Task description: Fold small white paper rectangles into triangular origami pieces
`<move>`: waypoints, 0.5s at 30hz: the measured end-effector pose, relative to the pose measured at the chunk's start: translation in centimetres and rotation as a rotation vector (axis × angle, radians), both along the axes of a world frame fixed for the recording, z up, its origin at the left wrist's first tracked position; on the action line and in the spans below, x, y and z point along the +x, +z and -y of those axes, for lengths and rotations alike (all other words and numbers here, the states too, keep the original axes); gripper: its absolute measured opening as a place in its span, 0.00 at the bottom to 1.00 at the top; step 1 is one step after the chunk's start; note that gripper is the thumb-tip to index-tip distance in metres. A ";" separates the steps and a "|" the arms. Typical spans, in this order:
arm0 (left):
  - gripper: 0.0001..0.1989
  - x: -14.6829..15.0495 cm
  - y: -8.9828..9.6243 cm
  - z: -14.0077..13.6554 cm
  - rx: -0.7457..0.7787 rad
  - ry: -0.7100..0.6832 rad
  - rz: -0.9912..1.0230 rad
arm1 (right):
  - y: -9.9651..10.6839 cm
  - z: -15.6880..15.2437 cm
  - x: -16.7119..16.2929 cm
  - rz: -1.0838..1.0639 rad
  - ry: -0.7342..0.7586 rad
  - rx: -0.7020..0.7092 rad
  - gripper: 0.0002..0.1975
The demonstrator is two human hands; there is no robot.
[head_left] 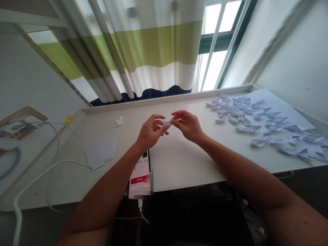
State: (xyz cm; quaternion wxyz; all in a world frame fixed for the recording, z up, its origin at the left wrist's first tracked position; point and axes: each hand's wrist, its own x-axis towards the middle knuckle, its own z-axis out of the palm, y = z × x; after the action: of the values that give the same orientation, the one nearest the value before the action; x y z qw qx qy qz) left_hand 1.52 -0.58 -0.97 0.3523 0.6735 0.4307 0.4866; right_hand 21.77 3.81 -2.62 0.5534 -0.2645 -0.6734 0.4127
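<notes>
A small folded piece of white paper (167, 123) is held up between my two hands, above the middle of the desk. My left hand (151, 131) pinches its left end between thumb and fingers. At its right end, the thumb and fingertips of my right hand (188, 125) close on the paper. The fingers cover much of it, so its exact folded shape is hard to make out. Many folded paper boats (247, 110) lie spread over the right side of the desk.
A phone (139, 174) with a charging cable (140, 205) lies at the front edge below my left forearm. Paper slips (104, 152) and a crumpled tissue (119, 121) lie to the left. White sheets (279, 99) rest under some boats. A power strip (22, 126) stands far left.
</notes>
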 end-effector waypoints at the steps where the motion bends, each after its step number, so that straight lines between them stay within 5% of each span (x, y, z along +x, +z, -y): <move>1: 0.24 0.1 0.0 0.0 -0.038 -0.001 0.029 | 0.0 0.1 0.0 -0.002 -0.005 0.002 0.20; 6: 0.21 0.0 0.0 -0.2 -0.063 0.008 0.066 | 0.0 0.1 -0.3 -0.005 -0.002 -0.066 0.22; 12: 0.19 -0.5 -0.4 -0.4 0.099 0.017 -0.081 | 0.5 -0.3 0.0 -0.054 0.274 -0.598 0.31; 15: 0.16 -0.6 -0.4 -0.5 0.141 0.010 -0.146 | 0.7 -0.3 0.3 -0.019 0.381 -0.661 0.29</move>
State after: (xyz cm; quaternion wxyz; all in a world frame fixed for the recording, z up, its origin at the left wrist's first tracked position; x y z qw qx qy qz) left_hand 0.87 -0.07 -1.33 0.2694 0.7283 0.4232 0.4668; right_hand 22.10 4.10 -1.94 0.3577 -0.2951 -0.5359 0.7056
